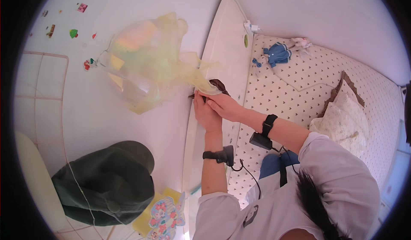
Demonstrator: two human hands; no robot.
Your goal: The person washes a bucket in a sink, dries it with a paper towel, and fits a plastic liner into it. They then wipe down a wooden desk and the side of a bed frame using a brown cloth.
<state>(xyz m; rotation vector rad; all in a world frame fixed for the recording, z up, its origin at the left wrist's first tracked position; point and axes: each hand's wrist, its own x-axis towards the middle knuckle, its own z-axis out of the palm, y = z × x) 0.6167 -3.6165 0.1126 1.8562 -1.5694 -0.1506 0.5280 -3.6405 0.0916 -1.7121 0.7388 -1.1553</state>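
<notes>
My left hand [208, 115] and my right hand [227, 107] meet at the white headboard's [225, 38] edge, the right fingers overlapping the left. Both are closed around a dark brown thing [219, 85] that pokes out above the right hand and to the left of the fingers. Its kind is mostly hidden. A pale yellow sheer cloth [169, 47] on the wall trails a narrow tail down to my right hand, touching the brown thing. Behind the cloth, a clear iridescent sheet or bag [137, 38] shines.
A dark cap [111, 180] hangs from a pink wire rack [64, 94] at the lower left, beside a colourful card [165, 218]. Right of the headboard lies a heart-patterned bed [274, 90] with a blue-dressed doll [277, 53], a frilled pillow [344, 115] and a white cable plug [252, 27].
</notes>
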